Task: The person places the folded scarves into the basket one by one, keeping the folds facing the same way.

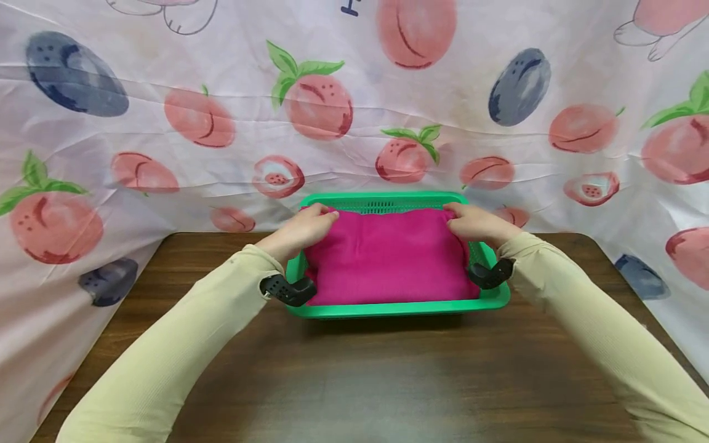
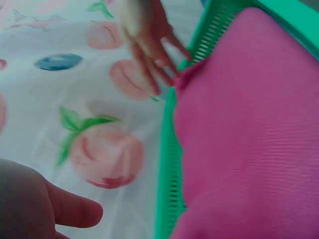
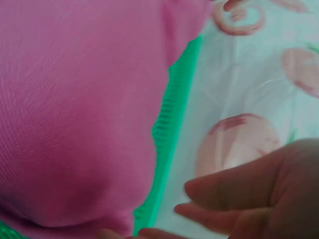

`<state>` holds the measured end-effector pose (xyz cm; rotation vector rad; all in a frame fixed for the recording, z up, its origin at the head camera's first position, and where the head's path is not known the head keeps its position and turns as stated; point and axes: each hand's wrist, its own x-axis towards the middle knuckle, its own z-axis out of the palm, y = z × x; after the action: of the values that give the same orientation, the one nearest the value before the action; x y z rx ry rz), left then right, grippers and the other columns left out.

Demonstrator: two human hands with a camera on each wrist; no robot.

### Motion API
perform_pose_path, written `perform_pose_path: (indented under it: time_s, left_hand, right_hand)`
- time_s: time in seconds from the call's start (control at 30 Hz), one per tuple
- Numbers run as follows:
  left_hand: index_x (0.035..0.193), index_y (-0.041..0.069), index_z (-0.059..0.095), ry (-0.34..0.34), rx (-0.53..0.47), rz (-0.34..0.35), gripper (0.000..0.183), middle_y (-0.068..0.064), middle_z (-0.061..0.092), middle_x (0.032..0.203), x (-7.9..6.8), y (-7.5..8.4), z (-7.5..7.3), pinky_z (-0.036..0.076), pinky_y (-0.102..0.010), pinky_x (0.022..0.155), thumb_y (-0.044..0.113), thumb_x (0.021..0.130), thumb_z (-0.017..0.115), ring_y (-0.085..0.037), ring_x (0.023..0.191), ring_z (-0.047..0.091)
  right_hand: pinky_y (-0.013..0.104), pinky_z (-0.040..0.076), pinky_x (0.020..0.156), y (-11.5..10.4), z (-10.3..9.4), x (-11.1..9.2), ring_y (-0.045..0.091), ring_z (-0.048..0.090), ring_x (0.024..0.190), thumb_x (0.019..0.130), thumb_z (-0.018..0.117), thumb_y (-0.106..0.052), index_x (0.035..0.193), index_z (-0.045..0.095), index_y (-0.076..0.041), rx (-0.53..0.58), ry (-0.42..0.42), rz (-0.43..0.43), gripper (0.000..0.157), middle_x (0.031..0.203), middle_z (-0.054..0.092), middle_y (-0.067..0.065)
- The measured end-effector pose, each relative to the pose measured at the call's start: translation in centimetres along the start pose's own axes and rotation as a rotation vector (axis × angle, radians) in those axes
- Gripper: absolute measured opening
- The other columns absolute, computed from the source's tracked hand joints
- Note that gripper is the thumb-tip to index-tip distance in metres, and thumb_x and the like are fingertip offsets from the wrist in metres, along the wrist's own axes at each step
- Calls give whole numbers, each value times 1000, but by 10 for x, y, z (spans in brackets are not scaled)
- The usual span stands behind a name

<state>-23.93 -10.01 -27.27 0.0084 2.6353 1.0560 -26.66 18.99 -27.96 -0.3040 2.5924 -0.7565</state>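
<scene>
A bright pink cloth (image 1: 390, 258) lies bunched inside a green plastic basket (image 1: 399, 309), covering most of it. At the basket's far left corner my left hand (image 1: 307, 229) is over the cloth's edge. In the left wrist view its thumb (image 2: 77, 209) is straight and apart from the cloth; its other fingers are mostly hidden. My right hand (image 1: 477, 223) is at the far right corner. Its fingers look straight and loosely spread in the left wrist view, with the tips close to a corner of the cloth.
The basket stands on a dark brown wooden table (image 1: 365, 381), near its back edge. Behind and beside the table hangs a white curtain (image 1: 354, 166) printed with peaches and blue fruit. Black straps (image 1: 288, 290) with cameras sit on both wrists.
</scene>
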Motion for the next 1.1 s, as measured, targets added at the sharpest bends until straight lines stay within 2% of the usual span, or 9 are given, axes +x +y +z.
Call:
perform_pose_path:
  time_s: [0.13, 0.37, 0.5, 0.6, 0.67, 0.8, 0.9, 1.0, 1.1]
  left_hand:
    - [141, -1, 29, -100, -35, -29, 52, -18, 33, 145, 12, -12, 14, 29, -43, 110, 26, 97, 35, -31, 133, 32]
    - [147, 0, 2, -227, -119, -143, 74, -16, 14, 151, 23, -28, 31, 36, -44, 104, 24, 89, 41, -31, 129, 30]
    - [117, -1, 38, -231, -131, -144, 38, -13, 40, 118, 30, -29, 35, 45, -30, 75, 20, 86, 41, -23, 95, 47]
    - [83, 9, 37, -224, -128, -136, 11, -6, 39, 91, 33, -27, 37, 37, -25, 63, 19, 86, 41, -17, 77, 44]
    - [81, 9, 38, -233, -131, -141, 13, -6, 40, 90, 34, -28, 37, 37, -25, 65, 20, 87, 39, -17, 79, 44]
    - [109, 2, 46, -256, -209, -158, 32, -12, 47, 114, 28, -29, 31, 45, -33, 82, 28, 95, 33, -22, 100, 48]
    - [141, 1, 25, -251, -250, -162, 55, -16, 30, 143, 14, -25, 18, 38, -48, 102, 36, 99, 27, -31, 127, 36]
    - [147, 1, 9, -220, -206, -136, 63, -15, 13, 154, 2, -18, 4, 24, -51, 111, 42, 100, 19, -34, 139, 20]
    - [147, 2, 12, -186, -178, -106, 64, -13, 14, 154, -5, -16, -2, 19, -46, 115, 44, 100, 16, -32, 141, 17]
  right_hand:
    - [47, 25, 111, 8, 11, 21, 37, 24, 136, 92, 35, -9, 143, 19, 7, 7, 19, -17, 56, 147, 24, 28]
    - [35, 43, 87, 19, 21, 39, 29, 38, 112, 86, 26, -6, 147, 8, 2, 194, -113, 102, 64, 144, 24, 22]
    - [32, 44, 86, 22, 23, 45, 27, 38, 113, 81, 22, -4, 146, 8, 3, 271, -166, 139, 67, 144, 24, 21]
    - [29, 44, 80, 23, 24, 45, 25, 42, 107, 79, 23, -5, 143, 18, 5, 312, -155, 149, 64, 130, 34, 19]
    - [31, 45, 81, 24, 25, 42, 25, 41, 105, 79, 24, -6, 141, 20, 7, 342, -126, 150, 63, 123, 36, 19]
    - [36, 44, 89, 23, 20, 32, 28, 37, 109, 80, 26, -5, 143, 13, 8, 411, -102, 155, 66, 128, 31, 22]
    - [42, 41, 97, 20, 11, 22, 34, 36, 118, 82, 28, -4, 145, 5, 7, 432, -100, 151, 68, 139, 25, 27]
    - [47, 37, 104, 19, 1, 14, 37, 31, 129, 84, 28, -4, 145, 3, 7, 406, -74, 140, 66, 149, 15, 26]
    - [48, 37, 104, 20, -3, 12, 35, 35, 124, 84, 27, -3, 144, 7, 9, 389, -44, 129, 65, 150, 14, 25]
